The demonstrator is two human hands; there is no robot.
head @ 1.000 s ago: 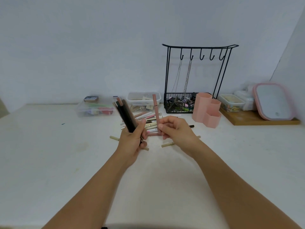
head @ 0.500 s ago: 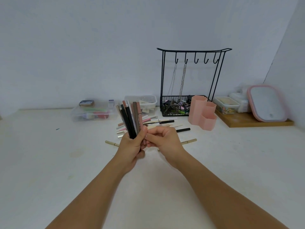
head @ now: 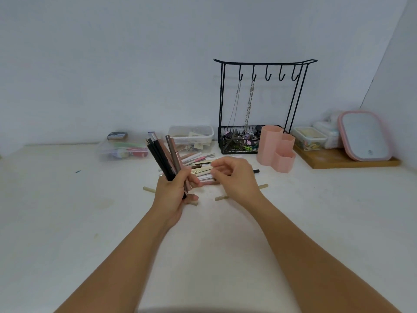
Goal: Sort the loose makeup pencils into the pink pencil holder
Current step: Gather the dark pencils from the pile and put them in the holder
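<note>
Makeup pencils, light, stiff, slick, best gripped mid-shaft: bundle clenched in left hand; right hand half-curled, seemingly empty, over loose pile mid-table; pink pencil holder toward back edge.

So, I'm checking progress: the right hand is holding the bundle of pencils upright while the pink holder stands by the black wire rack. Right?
Not quite. The head view shows the left hand holding the bundle of pencils; the right hand reaches over the loose pile. The pink holder does stand by the black wire rack.
</note>
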